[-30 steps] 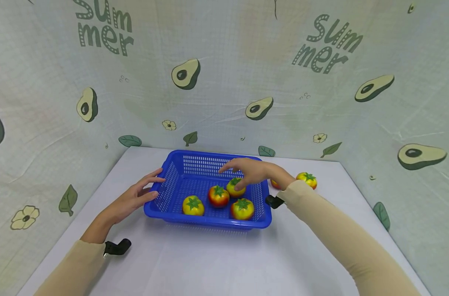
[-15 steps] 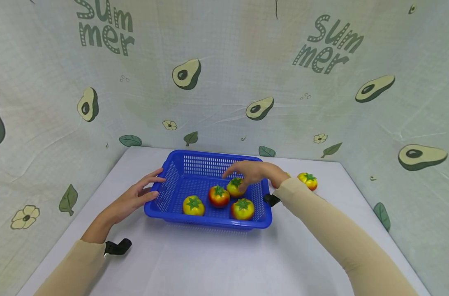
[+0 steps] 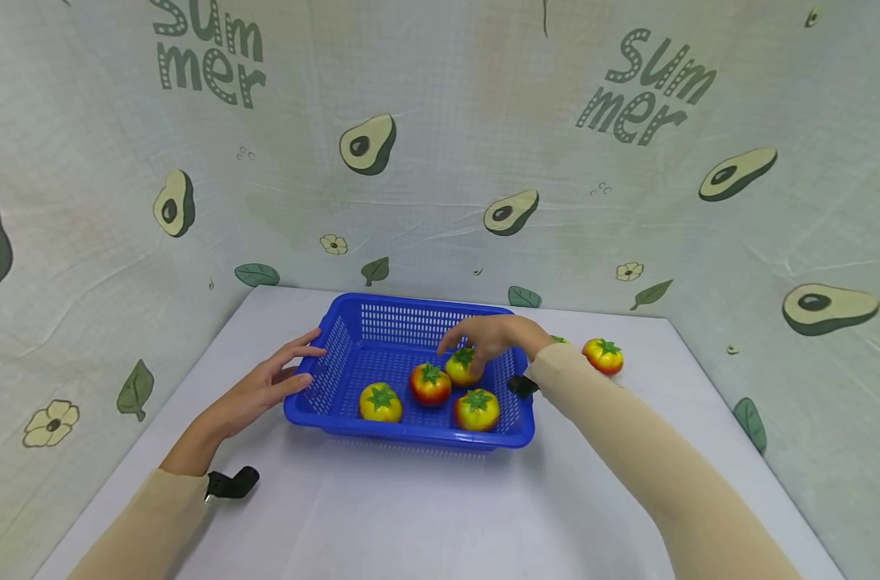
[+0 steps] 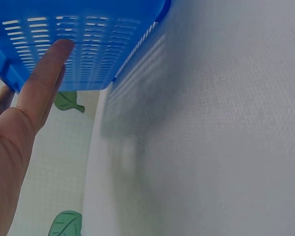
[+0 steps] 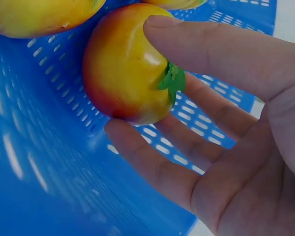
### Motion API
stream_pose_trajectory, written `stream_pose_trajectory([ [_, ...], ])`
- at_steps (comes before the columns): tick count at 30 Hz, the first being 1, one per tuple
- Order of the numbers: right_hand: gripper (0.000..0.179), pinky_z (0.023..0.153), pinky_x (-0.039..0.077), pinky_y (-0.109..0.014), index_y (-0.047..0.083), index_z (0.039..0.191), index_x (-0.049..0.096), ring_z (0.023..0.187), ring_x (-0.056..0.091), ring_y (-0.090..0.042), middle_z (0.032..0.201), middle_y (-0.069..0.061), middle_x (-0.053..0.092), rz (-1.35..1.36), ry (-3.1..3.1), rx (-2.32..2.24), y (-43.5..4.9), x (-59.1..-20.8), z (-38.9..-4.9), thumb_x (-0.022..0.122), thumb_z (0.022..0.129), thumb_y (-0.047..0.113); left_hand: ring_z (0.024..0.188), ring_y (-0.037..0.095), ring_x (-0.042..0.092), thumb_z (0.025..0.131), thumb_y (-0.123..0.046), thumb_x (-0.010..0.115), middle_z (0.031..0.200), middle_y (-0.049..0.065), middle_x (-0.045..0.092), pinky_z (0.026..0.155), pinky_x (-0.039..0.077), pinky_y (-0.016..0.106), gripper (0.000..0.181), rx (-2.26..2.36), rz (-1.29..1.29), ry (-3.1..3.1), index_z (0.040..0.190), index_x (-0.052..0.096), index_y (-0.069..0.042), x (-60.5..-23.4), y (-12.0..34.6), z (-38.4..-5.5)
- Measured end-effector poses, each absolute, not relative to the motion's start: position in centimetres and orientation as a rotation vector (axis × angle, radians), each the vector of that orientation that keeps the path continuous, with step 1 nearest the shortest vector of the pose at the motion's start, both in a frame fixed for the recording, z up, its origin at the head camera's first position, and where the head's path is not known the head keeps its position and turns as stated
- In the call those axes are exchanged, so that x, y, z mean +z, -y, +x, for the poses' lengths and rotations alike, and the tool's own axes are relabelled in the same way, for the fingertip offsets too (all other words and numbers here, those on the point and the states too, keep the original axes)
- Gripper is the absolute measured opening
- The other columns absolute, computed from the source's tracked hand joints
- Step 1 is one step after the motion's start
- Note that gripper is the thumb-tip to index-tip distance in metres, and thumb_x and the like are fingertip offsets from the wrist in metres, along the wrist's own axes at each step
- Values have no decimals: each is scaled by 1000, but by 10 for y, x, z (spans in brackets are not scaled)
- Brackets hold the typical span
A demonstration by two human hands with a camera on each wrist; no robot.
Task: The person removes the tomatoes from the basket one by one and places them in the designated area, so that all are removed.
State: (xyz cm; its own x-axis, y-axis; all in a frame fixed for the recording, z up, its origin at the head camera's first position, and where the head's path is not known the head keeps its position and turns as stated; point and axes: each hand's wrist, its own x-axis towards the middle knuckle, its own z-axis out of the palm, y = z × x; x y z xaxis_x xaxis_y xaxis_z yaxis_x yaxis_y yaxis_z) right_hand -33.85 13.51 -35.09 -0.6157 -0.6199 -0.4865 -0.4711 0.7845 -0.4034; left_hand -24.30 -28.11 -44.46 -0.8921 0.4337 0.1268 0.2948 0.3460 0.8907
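Observation:
A blue plastic basket (image 3: 404, 435) with slotted walls holds several red-and-yellow tomatoes with green star-shaped tops. My right hand (image 3: 487, 334) reaches in over the basket's right side. It has its thumb and curled fingers around the rear right tomato (image 5: 130, 64), with a gap between palm and fruit. Close by lie a redder tomato (image 3: 430, 385), a yellow front-right tomato (image 3: 476, 411) and a yellow front-left tomato (image 3: 380, 403). My left hand (image 3: 269, 383) rests at the basket's left rim, fingers mostly straight; in the left wrist view they lie against the slotted outer wall.
On the white table (image 3: 382, 515), right of the basket, sits another tomato (image 3: 603, 356); one more (image 3: 560, 340) is mostly hidden behind the right forearm. Cloth walls (image 3: 440, 161) printed with avocados enclose the table at back and sides.
My right hand has lowered and moved slightly nearer, its fingers drawing in around the rear right tomato. The left hand and the basket have stayed in place.

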Motion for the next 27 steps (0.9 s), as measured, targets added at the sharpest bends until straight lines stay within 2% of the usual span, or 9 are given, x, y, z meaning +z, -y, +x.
stream_pose_trajectory([
  [3, 60, 120, 43, -55, 29, 147, 63, 149, 44, -34, 159, -10, 51, -793, -2337, -291, -134, -352, -341, 79, 94, 6, 163, 45, 8, 110, -22, 57, 179, 3, 14, 123, 15, 77, 46, 1584, 678, -2468, 155, 49, -14, -445, 281, -244],
  [5, 59, 117, 47, -51, 29, 146, 64, 145, 47, -32, 158, -10, 52, -782, -2329, -283, -133, -354, -343, 79, 94, 5, 163, 45, 8, 110, -22, 57, 179, 3, 15, 123, 15, 77, 46, 1583, 677, -2470, 155, 49, -14, -445, 281, -244],
  [9, 57, 102, 60, -39, 29, 141, 68, 129, 57, -28, 158, -9, 52, -737, -2306, -309, -132, -357, -345, 80, 93, 2, 163, 45, 8, 110, -23, 57, 179, 3, 15, 123, 15, 77, 46, 1585, 677, -2471, 155, 50, -14, -445, 281, -244],
  [12, 56, 92, 63, -34, 28, 140, 69, 120, 60, -27, 157, -8, 52, -700, -2293, -341, -131, -358, -345, 79, 93, 0, 163, 45, 9, 110, -23, 57, 179, 3, 15, 123, 15, 77, 46, 1587, 677, -2469, 155, 50, -15, -445, 281, -244],
  [27, 52, 91, 63, -34, 27, 137, 69, 118, 60, -26, 156, -8, 53, -681, -2313, -349, -131, -360, -342, 77, 94, -2, 162, 47, 10, 110, -23, 57, 179, 3, 14, 122, 17, 77, 46, 1575, 654, -2474, 155, 49, -18, -445, 281, -243],
])
